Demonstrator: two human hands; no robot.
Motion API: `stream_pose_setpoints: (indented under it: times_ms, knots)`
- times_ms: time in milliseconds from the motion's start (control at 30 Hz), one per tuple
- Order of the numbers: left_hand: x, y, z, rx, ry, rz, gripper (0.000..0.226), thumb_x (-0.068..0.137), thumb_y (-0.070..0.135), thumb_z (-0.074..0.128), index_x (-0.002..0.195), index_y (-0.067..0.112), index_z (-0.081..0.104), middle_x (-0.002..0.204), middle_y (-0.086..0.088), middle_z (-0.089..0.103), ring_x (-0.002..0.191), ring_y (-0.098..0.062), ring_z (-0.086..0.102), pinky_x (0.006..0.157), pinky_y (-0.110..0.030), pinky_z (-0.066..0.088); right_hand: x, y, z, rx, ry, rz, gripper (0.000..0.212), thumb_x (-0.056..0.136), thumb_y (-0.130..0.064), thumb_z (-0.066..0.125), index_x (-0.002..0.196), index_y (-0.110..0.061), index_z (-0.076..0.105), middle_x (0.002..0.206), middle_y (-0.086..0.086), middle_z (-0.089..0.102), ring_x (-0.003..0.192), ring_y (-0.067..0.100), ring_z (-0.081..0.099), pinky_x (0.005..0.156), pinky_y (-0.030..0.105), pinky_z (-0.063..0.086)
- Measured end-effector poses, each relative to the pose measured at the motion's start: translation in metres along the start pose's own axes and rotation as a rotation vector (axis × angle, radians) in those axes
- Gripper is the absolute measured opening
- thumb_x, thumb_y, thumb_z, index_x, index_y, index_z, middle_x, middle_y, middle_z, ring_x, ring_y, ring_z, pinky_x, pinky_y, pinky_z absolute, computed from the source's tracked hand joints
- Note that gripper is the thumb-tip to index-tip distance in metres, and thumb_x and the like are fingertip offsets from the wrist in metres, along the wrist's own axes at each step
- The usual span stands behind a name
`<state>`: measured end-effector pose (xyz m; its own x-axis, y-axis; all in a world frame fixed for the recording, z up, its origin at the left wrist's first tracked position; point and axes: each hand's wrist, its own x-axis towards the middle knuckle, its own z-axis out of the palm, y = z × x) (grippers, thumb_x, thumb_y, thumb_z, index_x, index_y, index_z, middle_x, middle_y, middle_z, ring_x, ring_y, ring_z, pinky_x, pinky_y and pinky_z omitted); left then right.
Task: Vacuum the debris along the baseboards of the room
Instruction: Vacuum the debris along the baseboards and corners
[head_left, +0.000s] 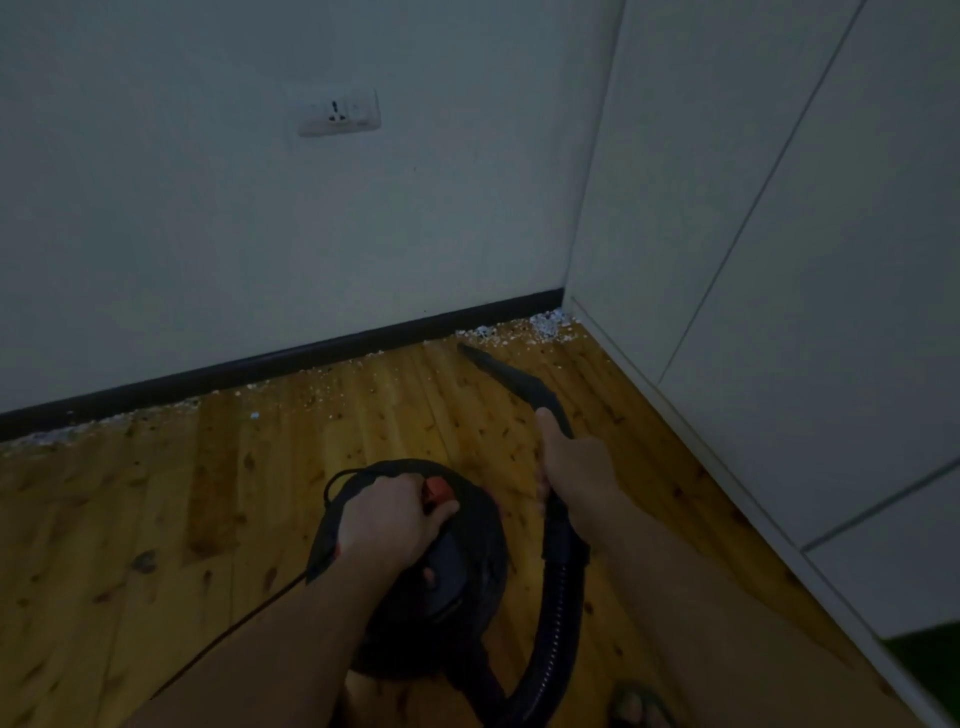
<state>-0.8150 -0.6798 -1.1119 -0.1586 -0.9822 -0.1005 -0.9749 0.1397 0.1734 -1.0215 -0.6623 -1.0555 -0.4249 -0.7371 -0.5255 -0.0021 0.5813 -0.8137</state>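
Cabinet (779, 270) beside corner debris (545, 327)

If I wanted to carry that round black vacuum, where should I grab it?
Probably by the handle on top, reaching down from above. The vacuum is a round canister standing upright on the floor, and the left hand already grips it there by the red switch. The right hand holds the hose.

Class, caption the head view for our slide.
Left hand grips the vacuum; right hand aims the nozzle at corner debris.
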Motion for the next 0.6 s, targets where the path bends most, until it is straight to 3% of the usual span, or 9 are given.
stream_pose_setpoints:
  times_ms: [133,233,600]
  knots:
    - [0.012,-0.003,0.0,0.002,-0.023,0.044,0.053,0.086,0.08,0.051,0.099,0.029,0.062,0.091,0.006,0.067,0.085,-0.018,0.066,0.071,-0.035,0.056,0.007,0.004,-0.011,0.027,0.045,0.008,0.06,0.099,-0.062,0.053,0.066,-0.012,0.052,0.063,0.008,0.055,0.059,0.021,0.054,0.057,0.03,0.042]
    - [0.018,-0.003,0.0,0.016,-0.025,0.074,0.053,0.086,0.081,0.051,0.095,0.03,0.061,0.09,0.007,0.065,0.084,-0.017,0.065,0.072,-0.036,0.057,0.014,0.008,-0.012,0.048,0.049,0.014,0.06,0.095,-0.068,0.054,0.078,-0.011,0.055,0.074,0.013,0.058,0.066,0.024,0.056,0.063,0.032,0.045]
    - [0.026,0.003,0.0,0.023,-0.02,0.092,0.05,0.085,0.081,0.051,0.092,0.032,0.058,0.093,0.006,0.067,0.087,-0.019,0.066,0.069,-0.034,0.052,0.039,0.004,-0.009,0.071,0.089,0.047,0.062,0.093,-0.07,0.055,0.08,-0.01,0.058,0.076,0.015,0.06,0.068,0.027,0.057,0.066,0.037,0.049]
